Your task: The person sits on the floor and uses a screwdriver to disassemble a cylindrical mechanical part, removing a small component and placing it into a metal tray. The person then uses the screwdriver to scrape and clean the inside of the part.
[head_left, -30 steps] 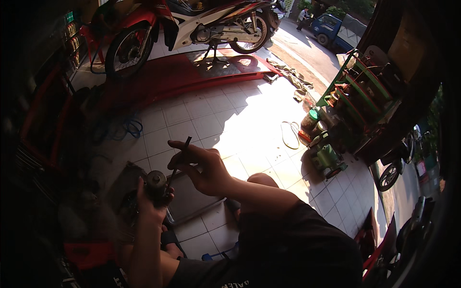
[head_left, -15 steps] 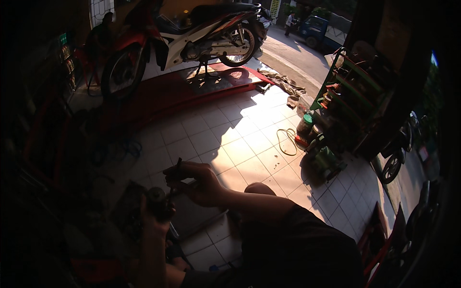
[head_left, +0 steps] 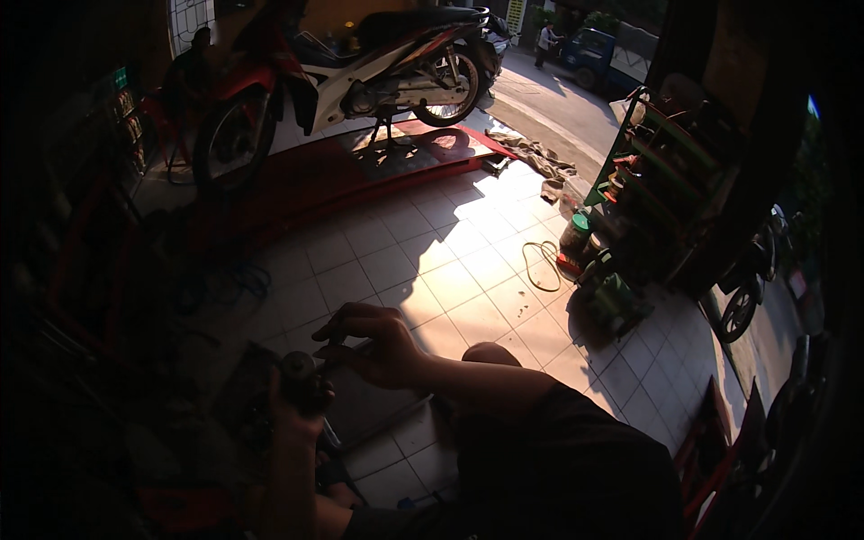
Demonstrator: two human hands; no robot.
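Note:
Low in the shade, my left hand (head_left: 297,416) is closed around a dark, round metal part (head_left: 298,365) with a paler disc-like top. Its lower portion is lost in shadow and behind my fingers. Just to the right of that part is my right hand (head_left: 382,346), its fingers bent and the thumb and fingertips drawn close together. A small dark shape shows by those fingertips, too dim to name. Beneath both hands, dark clutter lies on the floor, hard to make out.
A red and white motorbike (head_left: 387,81) stands on a low red lift platform (head_left: 306,189) beyond my hands. To the right are a green-framed rack (head_left: 661,157), a green machine (head_left: 616,301), a green-lidded jar (head_left: 576,232) and a looped cord (head_left: 540,266) on the tiled floor (head_left: 459,270).
The thin dark stick that rose from my right hand's fingers no longer shows there. My left hand and the round part have barely shifted.

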